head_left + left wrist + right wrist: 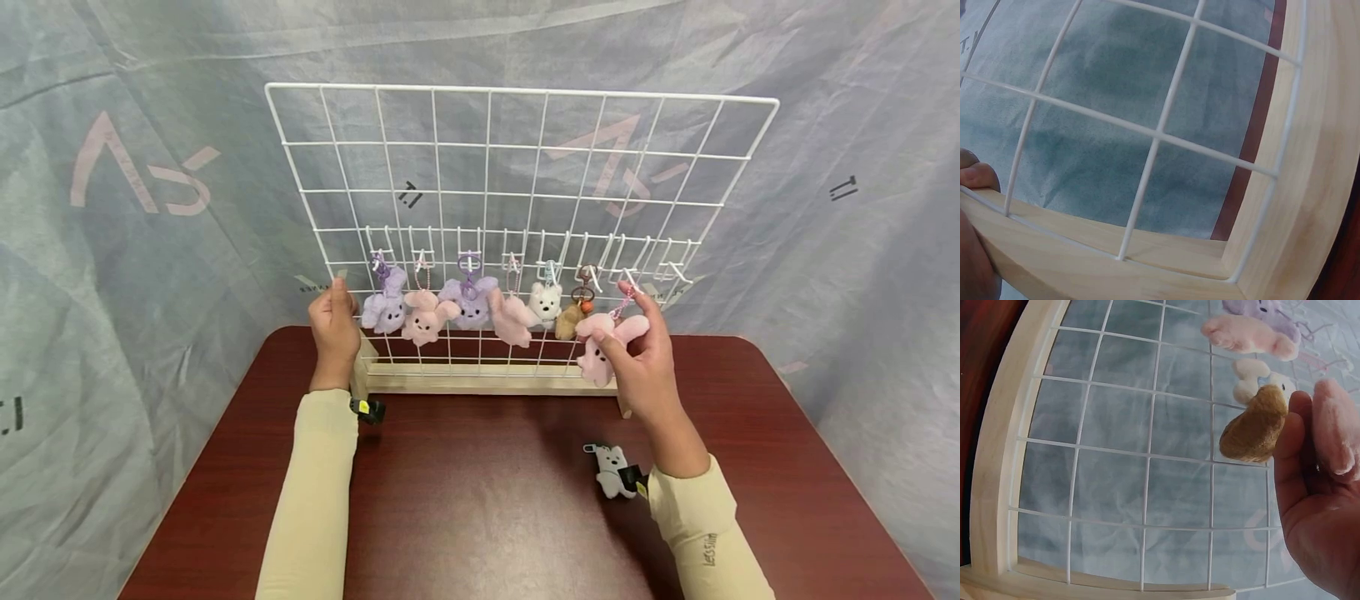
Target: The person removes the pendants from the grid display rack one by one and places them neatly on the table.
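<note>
Well apart, the hands are both clamped on something: the left hand (335, 329) grips the wooden stand (1160, 275), and the right hand (648, 371) pinches a pink plush rabbit (595, 365) between thumb and fingers. Its pink strap (618, 311) runs up beside the right index finger toward a hook; whether it is looped on, I cannot tell. Just left of the right hand hangs a brown plush (1250, 432). Between the hands, lilac plushes (473, 310) and others hang from the white wire grid (488, 147). Below the right hand, a white bear (609, 467) lies on the surface (465, 492).
</note>
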Demonstrator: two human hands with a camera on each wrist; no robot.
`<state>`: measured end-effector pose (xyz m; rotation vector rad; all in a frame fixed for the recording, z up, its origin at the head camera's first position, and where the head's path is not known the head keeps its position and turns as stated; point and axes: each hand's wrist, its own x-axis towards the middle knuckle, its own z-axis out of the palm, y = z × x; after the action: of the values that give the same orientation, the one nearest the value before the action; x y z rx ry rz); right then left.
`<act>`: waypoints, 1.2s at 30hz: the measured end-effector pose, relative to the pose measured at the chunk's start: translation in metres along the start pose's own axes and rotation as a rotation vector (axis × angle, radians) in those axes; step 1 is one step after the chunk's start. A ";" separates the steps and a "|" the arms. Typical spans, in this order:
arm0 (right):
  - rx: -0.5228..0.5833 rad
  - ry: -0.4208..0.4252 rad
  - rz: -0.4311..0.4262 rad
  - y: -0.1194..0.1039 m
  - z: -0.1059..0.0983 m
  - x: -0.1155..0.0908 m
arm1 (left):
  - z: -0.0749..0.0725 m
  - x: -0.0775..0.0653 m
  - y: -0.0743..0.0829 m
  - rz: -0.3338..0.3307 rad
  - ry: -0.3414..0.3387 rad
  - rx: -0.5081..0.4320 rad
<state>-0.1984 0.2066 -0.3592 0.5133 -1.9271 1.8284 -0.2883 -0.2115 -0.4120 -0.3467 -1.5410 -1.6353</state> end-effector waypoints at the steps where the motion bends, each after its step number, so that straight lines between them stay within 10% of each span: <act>1: 0.003 0.001 -0.006 -0.001 0.000 0.000 | 0.000 0.000 0.000 0.003 0.000 0.002; 36: 0.111 0.079 -0.114 -0.015 0.002 -0.006 | -0.001 -0.001 0.000 -0.007 -0.009 0.002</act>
<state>-0.1857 0.2030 -0.3497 0.5660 -1.7164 1.8620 -0.2879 -0.2120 -0.4129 -0.3487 -1.5523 -1.6399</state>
